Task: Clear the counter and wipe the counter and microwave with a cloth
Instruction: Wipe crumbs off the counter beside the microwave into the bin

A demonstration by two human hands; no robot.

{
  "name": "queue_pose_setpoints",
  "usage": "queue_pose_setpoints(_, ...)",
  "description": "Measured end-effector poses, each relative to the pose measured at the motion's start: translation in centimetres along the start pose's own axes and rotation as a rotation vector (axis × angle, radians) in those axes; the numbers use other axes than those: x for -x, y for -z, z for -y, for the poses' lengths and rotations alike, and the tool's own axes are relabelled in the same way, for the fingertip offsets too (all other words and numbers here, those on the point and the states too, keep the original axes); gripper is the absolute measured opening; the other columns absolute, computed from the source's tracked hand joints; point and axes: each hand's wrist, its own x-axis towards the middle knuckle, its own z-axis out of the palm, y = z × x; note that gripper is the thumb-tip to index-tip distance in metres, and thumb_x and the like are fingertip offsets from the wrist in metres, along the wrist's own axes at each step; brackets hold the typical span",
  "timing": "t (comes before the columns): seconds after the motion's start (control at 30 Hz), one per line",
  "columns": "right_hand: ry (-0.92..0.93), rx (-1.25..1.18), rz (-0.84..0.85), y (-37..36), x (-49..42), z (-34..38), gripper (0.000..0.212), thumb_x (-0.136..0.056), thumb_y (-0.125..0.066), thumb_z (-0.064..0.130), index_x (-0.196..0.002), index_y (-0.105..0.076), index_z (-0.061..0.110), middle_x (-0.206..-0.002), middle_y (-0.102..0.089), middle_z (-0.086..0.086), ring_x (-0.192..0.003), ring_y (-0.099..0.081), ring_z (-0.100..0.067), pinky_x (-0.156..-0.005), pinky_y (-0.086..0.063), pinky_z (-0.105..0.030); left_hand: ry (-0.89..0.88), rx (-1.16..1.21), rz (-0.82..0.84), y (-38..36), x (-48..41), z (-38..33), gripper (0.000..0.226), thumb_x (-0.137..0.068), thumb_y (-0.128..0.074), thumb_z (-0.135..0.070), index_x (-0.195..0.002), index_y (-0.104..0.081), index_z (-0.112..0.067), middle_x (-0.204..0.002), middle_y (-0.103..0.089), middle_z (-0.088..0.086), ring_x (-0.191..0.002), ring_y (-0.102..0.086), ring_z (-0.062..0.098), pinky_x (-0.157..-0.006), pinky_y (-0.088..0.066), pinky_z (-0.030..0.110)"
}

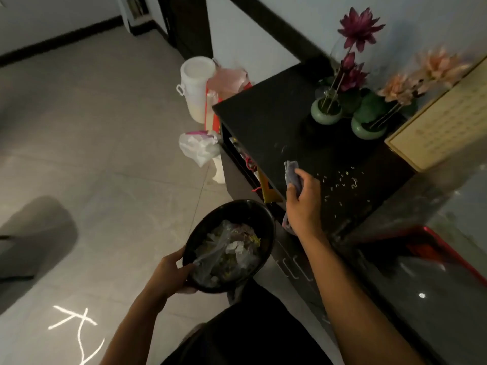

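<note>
Your right hand (303,198) grips the cloth (291,168) on the tabletop (263,114), crumbs (345,180) just to its right, while your left hand (171,270) holds the bowl (237,209) below the edge, leftward.

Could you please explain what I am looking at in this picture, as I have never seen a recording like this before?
There is no machine here. A person wears a camera on the head, so the single picture looks forward and down at their own two hands. The left hand grips the rim of a black bowl filled with plastic and paper scraps, held beside the counter's edge. The right hand holds a purplish cloth at the dark counter, next to scattered pale crumbs. Further back on the counter stand a green vase of purple flowers and a second green vase of pink flowers.
</note>
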Motion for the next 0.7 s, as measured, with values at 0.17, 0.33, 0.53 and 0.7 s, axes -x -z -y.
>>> queue_pose_setpoints(0.17,0.025,0.159,-0.047,-3.8,-9.4,1.0,0.039,-0.099,-0.057,0.017,-0.137,-0.049,0.024,-0.138,-0.037,-0.002,-0.116,-0.055,-0.014,-0.093,-0.056,-0.028,-0.044,-0.210,0.057,3.0,-4.7,-5.1,0.050,-0.092,-0.062,-0.011,-0.134,-0.057,-0.037,-0.091,-0.077,0.007,-0.070,-0.076,0.027,-0.068,-0.064,0.037)
queue_pose_setpoints(0.33,0.091,0.306,-0.040,-6.2,-14.3,1.2,0.048,-0.095,-0.063,0.014,-0.139,-0.048,0.026,-0.139,-0.036,-0.005,-0.124,-0.049,-0.019,-0.099,-0.053,-0.034,-0.094,-0.315,0.141,5.8,-8.7,-8.9,0.051,-0.091,-0.063,-0.011,-0.126,-0.055,-0.047,-0.107,-0.075,0.002,-0.080,-0.076,0.018,-0.068,-0.063,0.031)
queue_pose_setpoints(0.53,0.053,0.415,-0.061,-8.1,-12.2,1.8,0.057,-0.092,-0.067,0.027,-0.144,-0.044,0.028,-0.144,-0.039,-0.005,-0.132,-0.046,-0.024,-0.105,-0.047,-0.039,-0.111,-0.399,0.348,8.7,-14.8,-12.6,0.045,-0.086,-0.067,-0.021,-0.123,-0.061,-0.046,-0.109,-0.075,0.006,-0.076,-0.077,0.026,-0.067,-0.063,0.035)
queue_pose_setpoints(0.7,-0.220,0.451,-0.298,-10.7,-2.2,3.4,0.042,-0.095,-0.062,0.025,-0.135,-0.054,0.015,-0.133,-0.046,-0.014,-0.119,-0.053,-0.033,-0.099,-0.049,-0.048,-0.203,-0.521,0.543,11.2,-19.4,-16.0,0.046,-0.090,-0.067,-0.016,-0.128,-0.060,-0.041,-0.111,-0.074,0.006,-0.082,-0.076,0.026,-0.068,-0.064,0.038)
